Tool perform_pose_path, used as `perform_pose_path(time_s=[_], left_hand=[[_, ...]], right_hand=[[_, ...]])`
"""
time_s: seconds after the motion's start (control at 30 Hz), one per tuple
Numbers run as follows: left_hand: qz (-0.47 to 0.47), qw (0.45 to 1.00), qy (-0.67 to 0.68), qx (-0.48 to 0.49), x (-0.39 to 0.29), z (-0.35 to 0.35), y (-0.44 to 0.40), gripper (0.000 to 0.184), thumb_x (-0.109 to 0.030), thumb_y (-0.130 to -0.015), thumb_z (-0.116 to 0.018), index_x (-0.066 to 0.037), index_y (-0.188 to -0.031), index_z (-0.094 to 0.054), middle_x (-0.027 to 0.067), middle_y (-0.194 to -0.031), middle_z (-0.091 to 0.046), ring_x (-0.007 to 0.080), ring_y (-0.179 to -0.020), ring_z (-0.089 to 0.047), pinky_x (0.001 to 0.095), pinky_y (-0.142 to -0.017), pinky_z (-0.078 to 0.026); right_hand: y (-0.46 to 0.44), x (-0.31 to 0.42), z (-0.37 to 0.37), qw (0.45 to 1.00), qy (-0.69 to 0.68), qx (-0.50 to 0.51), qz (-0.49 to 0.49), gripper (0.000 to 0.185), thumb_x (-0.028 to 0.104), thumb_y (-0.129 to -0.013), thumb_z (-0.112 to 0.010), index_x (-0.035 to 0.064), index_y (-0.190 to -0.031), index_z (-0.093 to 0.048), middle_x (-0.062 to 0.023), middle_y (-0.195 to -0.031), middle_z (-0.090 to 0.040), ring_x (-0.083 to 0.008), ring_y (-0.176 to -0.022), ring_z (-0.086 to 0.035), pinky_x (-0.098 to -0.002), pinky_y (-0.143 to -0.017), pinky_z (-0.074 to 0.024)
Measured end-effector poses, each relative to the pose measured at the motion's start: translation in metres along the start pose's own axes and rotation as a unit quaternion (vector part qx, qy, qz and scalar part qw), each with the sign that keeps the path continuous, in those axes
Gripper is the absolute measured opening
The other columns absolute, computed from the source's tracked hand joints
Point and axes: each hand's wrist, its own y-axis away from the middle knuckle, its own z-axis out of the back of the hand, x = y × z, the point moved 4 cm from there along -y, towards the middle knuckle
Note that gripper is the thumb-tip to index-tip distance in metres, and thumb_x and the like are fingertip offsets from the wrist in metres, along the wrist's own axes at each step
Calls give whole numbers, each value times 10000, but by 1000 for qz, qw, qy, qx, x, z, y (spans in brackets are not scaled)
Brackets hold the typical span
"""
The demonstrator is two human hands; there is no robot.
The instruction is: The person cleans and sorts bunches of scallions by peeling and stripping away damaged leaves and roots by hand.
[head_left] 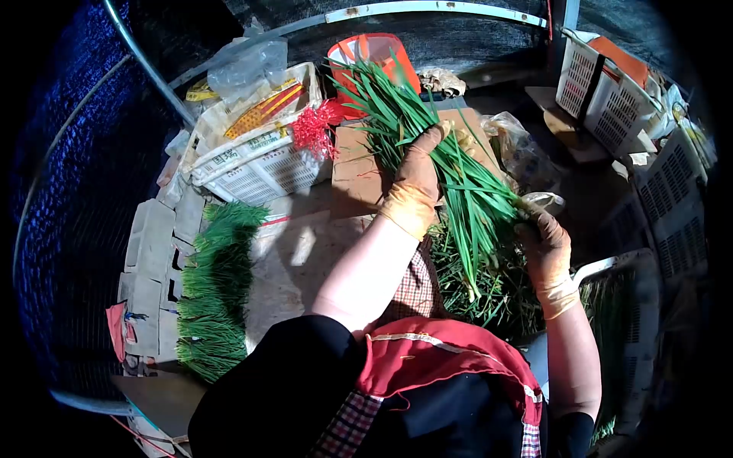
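Observation:
A long bunch of green chives [477, 200] stretches diagonally across the middle of the view, leafy tips at upper left and pale stem ends at lower right. My left hand [418, 168], in an orange glove, is wrapped around the bunch near its middle. At the stem ends, my right hand [547, 248], gloved the same way, has its fingers closed on the chives. Some stalks hang down from the bunch, over a heap of loose green leaves [500, 294]. A cardboard piece [355, 172] lies behind my left hand.
A row of chives [217, 294] lies at left beside grey blocks [145, 275]. Further back stand a white crate [252, 164] with red string [317, 128] and a red bucket [405, 57]. More white crates [611, 95] stand at right, near clear plastic bags [523, 149].

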Motion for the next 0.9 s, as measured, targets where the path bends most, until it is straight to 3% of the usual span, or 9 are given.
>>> perform_pose_path(time_s=[0.07,0.17,0.27,0.37,0.53,0.57,0.73,0.8,0.9], left_hand=[[20,1000,21,-12,2,3,2,234,-253,-834,-581,-37,-916,-541,85,-820,-583,240,-745,-598,386,-706,-523],[29,999,-17,-21,7,5,3,238,-240,-827,-589,-26,-922,-545,100,-822,-599,250,-765,-606,412,-711,-527],[42,998,-29,-28,14,7,0,231,-224,-829,-578,-24,-945,-570,123,-857,-616,273,-783,-611,427,-723,-524],[45,996,-48,-52,20,8,1,237,-233,-839,-556,-27,-953,-572,130,-860,-614,280,-782,-613,430,-714,-525],[69,995,-16,-68,26,8,1,200,-210,-835,-561,-42,-944,-568,115,-838,-611,272,-745,-615,409,-684,-531],[67,995,-20,-67,26,6,4,192,-203,-832,-564,-43,-939,-571,115,-833,-613,269,-743,-615,405,-679,-530],[33,997,-6,-66,39,17,-5,184,-196,-835,-556,-39,-928,-574,106,-810,-617,270,-747,-611,406,-697,-521],[31,998,11,-55,39,15,-3,190,-207,-840,-552,-35,-920,-568,107,-812,-618,271,-756,-612,413,-704,-518],[42,997,-25,-64,37,17,-2,201,-225,-844,-545,-35,-906,-558,114,-839,-620,278,-793,-613,422,-740,-510]], right_hand=[[-3,-1,1,1000,-3,-3,11,350,-60,-651,-624,97,-965,-616,-94,-914,-630,-286,-823,-606,-334,-711,-480],[-10,12,3,963,203,-43,171,279,-75,-583,-622,72,-811,-559,-130,-1038,-598,-325,-898,-594,-339,-744,-485],[-19,21,-8,955,215,6,203,278,-70,-566,-619,65,-802,-561,-155,-1098,-568,-339,-936,-570,-358,-778,-474],[-13,17,-18,989,100,41,103,276,-48,-544,-612,64,-793,-572,-172,-1186,-512,-361,-1050,-496,-385,-877,-416],[-11,35,-23,970,154,114,150,243,22,-556,-640,71,-790,-598,-155,-1284,-434,-364,-1127,-422,-439,-941,-340],[-11,33,-27,954,196,107,200,247,73,-556,-675,70,-792,-601,-144,-1282,-435,-355,-1122,-429,-444,-929,-342],[-11,31,-33,949,228,84,202,245,48,-602,-643,63,-842,-598,-127,-1218,-490,-350,-1097,-450,-450,-914,-349],[-14,33,-32,952,214,53,213,270,-27,-648,-574,36,-909,-611,-120,-1172,-528,-259,-990,-529,-364,-820,-425],[-22,22,-33,989,-64,104,-78,412,-94,-720,-483,-28,-1124,-526,-27,-953,-565,-40,-671,-468,-178,-593,-406]])
